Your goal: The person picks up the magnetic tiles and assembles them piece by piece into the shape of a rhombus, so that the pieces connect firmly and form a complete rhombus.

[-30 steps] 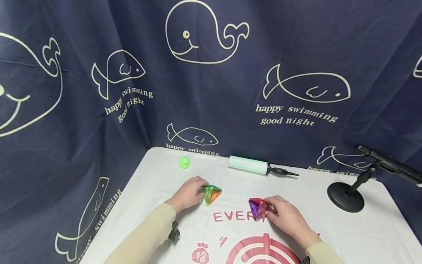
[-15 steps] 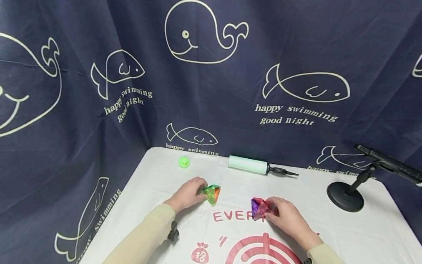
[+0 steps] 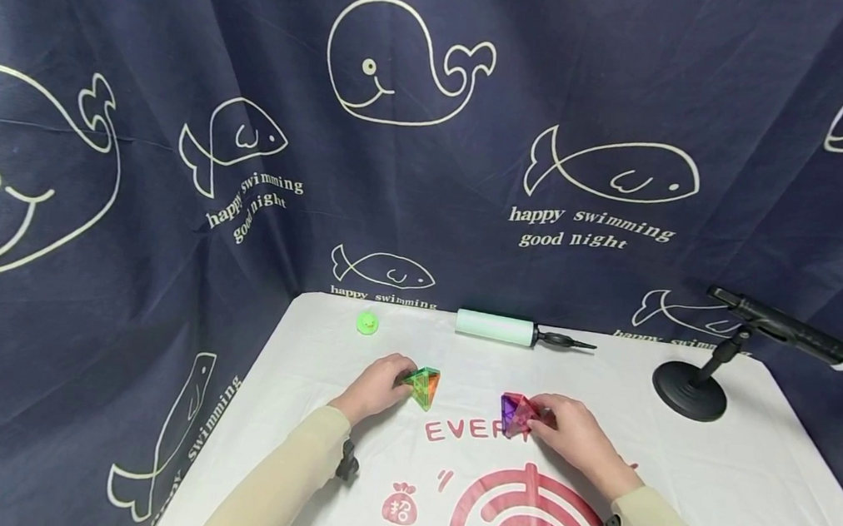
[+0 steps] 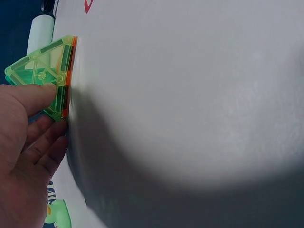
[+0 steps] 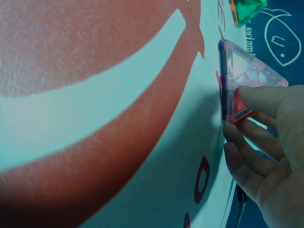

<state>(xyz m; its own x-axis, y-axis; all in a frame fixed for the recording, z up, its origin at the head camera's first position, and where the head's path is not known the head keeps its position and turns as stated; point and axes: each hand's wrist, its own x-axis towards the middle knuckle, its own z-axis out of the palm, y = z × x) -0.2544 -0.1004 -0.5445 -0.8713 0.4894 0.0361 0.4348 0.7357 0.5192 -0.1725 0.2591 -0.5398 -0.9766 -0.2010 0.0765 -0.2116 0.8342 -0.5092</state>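
A pyramid of translucent green and orange triangular magnetic tiles [image 3: 422, 388] sits on the white tablecloth, left of centre. My left hand [image 3: 377, 383] pinches its left side; in the left wrist view the thumb [image 4: 40, 97] lies on a green tile [image 4: 45, 66]. To the right stands a second pyramid of red and purple triangular magnetic tiles [image 3: 517, 413], which my right hand [image 3: 574, 432] grips from its right side. In the right wrist view the thumb [image 5: 261, 99] presses the pinkish-red tile [image 5: 247, 73], with the purple tile [image 5: 223, 80] edge-on. A gap separates the two pyramids.
A pale green hand pump [image 3: 497, 328] lies along the back edge. At the back left sits a small bright green toy [image 3: 367, 323]. A black stand [image 3: 690, 392] with a black rod-like device is at the right. A dark blue fish-print curtain [image 3: 427, 197] hangs behind.
The green and orange pyramid has turned a little in my left hand, showing more green and less orange. The red and purple one has shifted and turned slightly. Both hands remain nearly in place.
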